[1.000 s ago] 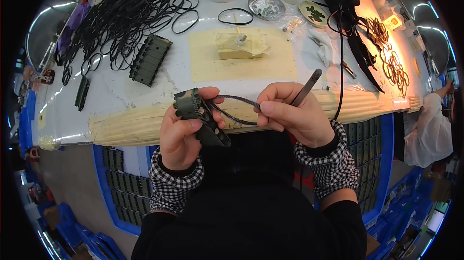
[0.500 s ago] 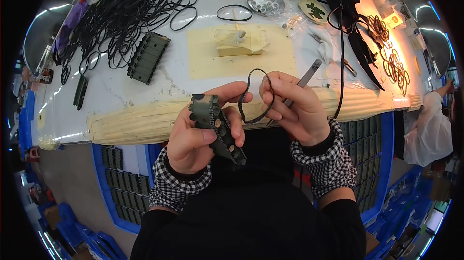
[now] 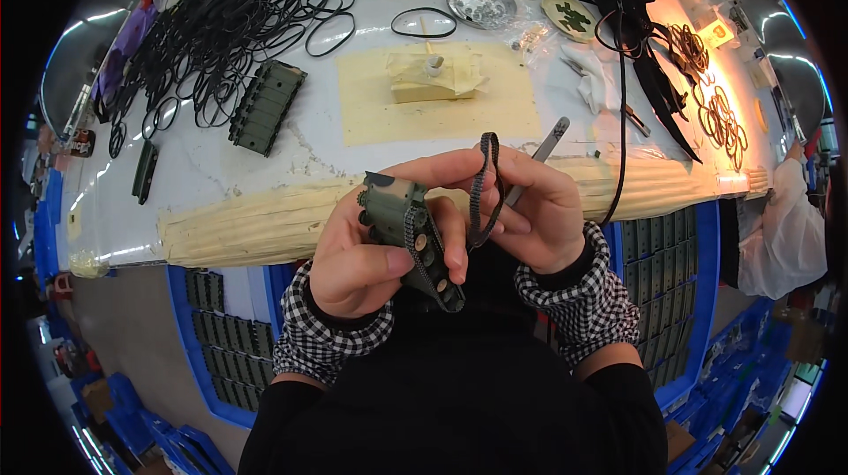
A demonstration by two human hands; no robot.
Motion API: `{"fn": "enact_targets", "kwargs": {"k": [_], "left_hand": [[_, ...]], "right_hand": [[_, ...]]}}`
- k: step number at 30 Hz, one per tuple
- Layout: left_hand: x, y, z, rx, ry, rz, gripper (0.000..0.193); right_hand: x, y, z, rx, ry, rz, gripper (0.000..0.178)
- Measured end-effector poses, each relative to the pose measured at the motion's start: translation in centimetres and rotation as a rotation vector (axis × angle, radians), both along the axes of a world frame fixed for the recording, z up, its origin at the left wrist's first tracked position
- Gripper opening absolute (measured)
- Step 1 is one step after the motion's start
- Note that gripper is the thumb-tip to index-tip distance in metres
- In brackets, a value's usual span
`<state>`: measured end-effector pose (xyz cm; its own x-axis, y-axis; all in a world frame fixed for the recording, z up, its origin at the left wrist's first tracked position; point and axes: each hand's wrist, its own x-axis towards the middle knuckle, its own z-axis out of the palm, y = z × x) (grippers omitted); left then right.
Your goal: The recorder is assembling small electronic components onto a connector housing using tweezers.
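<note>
My left hand [image 3: 346, 265] is closed around a small green camouflaged model tank hull [image 3: 387, 207], its wheeled side tilted toward me. A dark ribbed track runs along the wheels on that side. In my right hand [image 3: 549, 221] a second black rubber track loop [image 3: 478, 203] hangs from the fingers, seen nearly edge-on. My left index finger reaches across to this loop and seems to touch it. Grey metal tweezers [image 3: 552, 139] also lie in my right hand, their blunt end sticking up past the fingers and their tips hidden.
A pile of black track loops [image 3: 221, 25] covers the table's back left. Near it lie green hull parts [image 3: 268, 109]. A taped yellow block [image 3: 433, 78] sits at the centre, with a metal dish [image 3: 481, 3] behind. Blue trays [image 3: 707, 290] of hulls flank my lap.
Both hands have drawn closer together. The loop has turned from a wide ring to a narrow, nearly edge-on shape, and the hull has shifted slightly right.
</note>
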<state>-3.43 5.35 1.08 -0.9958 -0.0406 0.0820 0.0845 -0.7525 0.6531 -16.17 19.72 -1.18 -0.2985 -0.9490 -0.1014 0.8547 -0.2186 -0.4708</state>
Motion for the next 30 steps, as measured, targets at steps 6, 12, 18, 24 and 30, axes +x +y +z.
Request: {"fn": "enact_targets", "kwargs": {"k": [6, 12, 18, 24, 30], "left_hand": [[0.2, -0.3, -0.1, -0.033, -0.018, -0.008, 0.079], [0.3, -0.6, -0.3, -0.049, -0.050, 0.058, 0.080], [0.3, -1.4, -1.7, -0.236, -0.021, 0.333, 0.061], [0.2, -0.9, -1.7, -0.437, 0.102, 0.083, 0.049], [0.6, -0.5, -1.4, -0.495, -0.039, -0.005, 0.051]], "right_hand": [[-0.2, 0.0, -0.4, -0.091, 0.037, 0.045, 0.020], [-0.1, 0.1, -0.1, -0.036, 0.043, 0.002, 0.020], [0.6, 0.0, 1.1, 0.231, 0.284, -0.259, 0.017], [1.1, -0.4, 1.5, 0.192, 0.415, -0.419, 0.016], [1.0, 0.1, 2.1, 0.225, 0.655, -0.393, 0.018]]}}
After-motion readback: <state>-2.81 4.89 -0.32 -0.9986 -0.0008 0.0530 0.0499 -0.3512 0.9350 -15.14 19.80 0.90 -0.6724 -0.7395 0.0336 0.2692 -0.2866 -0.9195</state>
